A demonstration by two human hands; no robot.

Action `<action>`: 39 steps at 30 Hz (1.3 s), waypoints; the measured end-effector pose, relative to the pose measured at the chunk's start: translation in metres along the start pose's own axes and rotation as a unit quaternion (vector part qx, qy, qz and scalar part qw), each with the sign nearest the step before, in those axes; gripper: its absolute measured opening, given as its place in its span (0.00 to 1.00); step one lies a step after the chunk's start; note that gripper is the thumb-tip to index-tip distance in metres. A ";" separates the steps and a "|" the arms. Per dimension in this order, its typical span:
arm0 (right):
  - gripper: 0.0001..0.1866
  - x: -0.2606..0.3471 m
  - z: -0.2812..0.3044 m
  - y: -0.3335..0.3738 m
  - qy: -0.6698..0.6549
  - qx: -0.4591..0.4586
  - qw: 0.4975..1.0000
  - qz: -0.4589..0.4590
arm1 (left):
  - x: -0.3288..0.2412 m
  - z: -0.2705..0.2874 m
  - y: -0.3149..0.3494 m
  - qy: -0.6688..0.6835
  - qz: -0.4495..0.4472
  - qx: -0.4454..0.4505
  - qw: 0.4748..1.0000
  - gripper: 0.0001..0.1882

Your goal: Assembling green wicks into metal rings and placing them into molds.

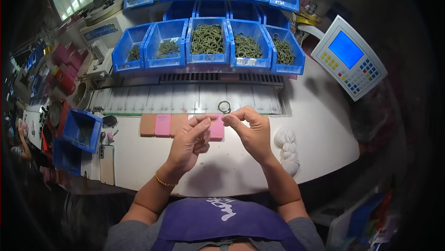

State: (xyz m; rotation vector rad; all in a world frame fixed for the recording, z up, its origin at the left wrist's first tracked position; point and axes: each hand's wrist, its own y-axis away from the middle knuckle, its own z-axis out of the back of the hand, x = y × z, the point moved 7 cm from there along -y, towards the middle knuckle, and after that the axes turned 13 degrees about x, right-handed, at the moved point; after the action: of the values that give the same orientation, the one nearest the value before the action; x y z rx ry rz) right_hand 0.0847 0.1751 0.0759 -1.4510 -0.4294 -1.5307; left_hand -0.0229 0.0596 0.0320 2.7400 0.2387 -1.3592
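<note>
A dark green ring stands upright above the worktable, its lower edge between the thumb and forefinger of my right hand. Close by on the left is my left hand, its fingers curled and its thumb near the forefinger. Whether anything small sits in that pinch is too fine to make out. Beneath and behind both hands lies a row of pink and brown blocks, partly covered by my fingers. Just beyond them runs a pale, grid-lined strip.
Tiered blue bins at the back hold many green rings. On the right are a keypad unit with a blue screen and a white twisted bundle. Blue trays and a phone lie at left.
</note>
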 end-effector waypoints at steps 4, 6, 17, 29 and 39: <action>0.07 0.000 -0.005 -0.008 -0.050 0.008 0.998 -0.030 | -0.032 -0.011 -0.019 -0.067 -0.064 -0.023 0.995 0.13; 0.08 0.005 -0.006 -0.012 -0.045 0.012 0.999 -0.025 | -0.037 -0.012 -0.021 -0.077 -0.058 -0.037 0.995 0.12; 0.09 0.020 -0.001 -0.032 -0.026 0.062 0.998 0.003 | -0.046 -0.012 -0.035 -0.055 -0.061 -0.037 0.996 0.11; 0.08 0.025 0.000 -0.039 0.011 0.079 0.996 0.034 | -0.049 -0.008 -0.033 -0.071 -0.069 -0.045 0.994 0.10; 0.07 0.025 0.000 -0.038 0.015 0.075 0.996 0.046 | -0.050 -0.008 -0.032 -0.080 -0.104 -0.023 0.991 0.08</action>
State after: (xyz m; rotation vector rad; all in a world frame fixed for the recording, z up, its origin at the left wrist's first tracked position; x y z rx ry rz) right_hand 0.0578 0.1841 0.1113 -1.3117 -0.4442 -1.4135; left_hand -0.0522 0.0866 0.0769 2.6099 0.5499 -1.5919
